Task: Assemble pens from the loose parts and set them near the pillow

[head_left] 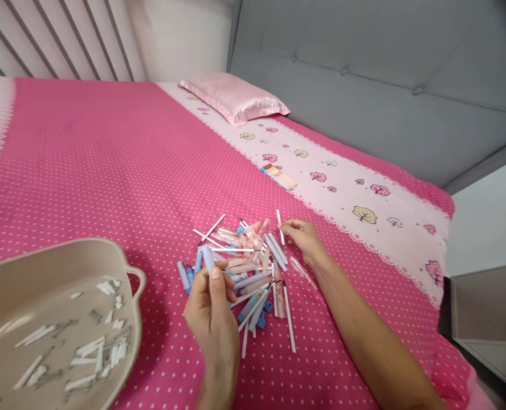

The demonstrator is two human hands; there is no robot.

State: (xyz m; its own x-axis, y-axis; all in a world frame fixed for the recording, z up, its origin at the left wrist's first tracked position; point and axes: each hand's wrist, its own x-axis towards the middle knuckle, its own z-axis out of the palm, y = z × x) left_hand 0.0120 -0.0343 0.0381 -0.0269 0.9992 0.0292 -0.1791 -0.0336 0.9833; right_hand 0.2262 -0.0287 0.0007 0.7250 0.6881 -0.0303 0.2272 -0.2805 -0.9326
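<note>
- Thumb and fingers of the left hand (pixel 213 299) close around a pale blue barrel (pixel 208 258); the low hold leaves its upper end free, tilted above the left side of a heap (pixel 253 279).
- The right hand (pixel 303 239) makes a narrow pinch on a thin white stick (pixel 280 224) at the heap's right edge. That fingertip hold seems chosen to leave both ends clear; whether the dark lower tip touches anything, I cannot tell.
- White sticks (pixel 289 319), clear and pinkish tubes (pixel 280 299) and bluish barrels (pixel 183 277) mingle in the heap between the hands, probably there because both can reach it from the dotted bedspread (pixel 107 171).
- One loose tube (pixel 303 273) lies just beside the right forearm (pixel 364 330).
- Farther off, slim pens (pixel 278 176) lie side by side in a neat row, apparently set well apart so that they do not mix with the heap.
- On the left, a beige tub (pixel 99 256) holds short white pieces (pixel 93 346); its raised walls presumably stop such small bits scattering across the bed.
</note>
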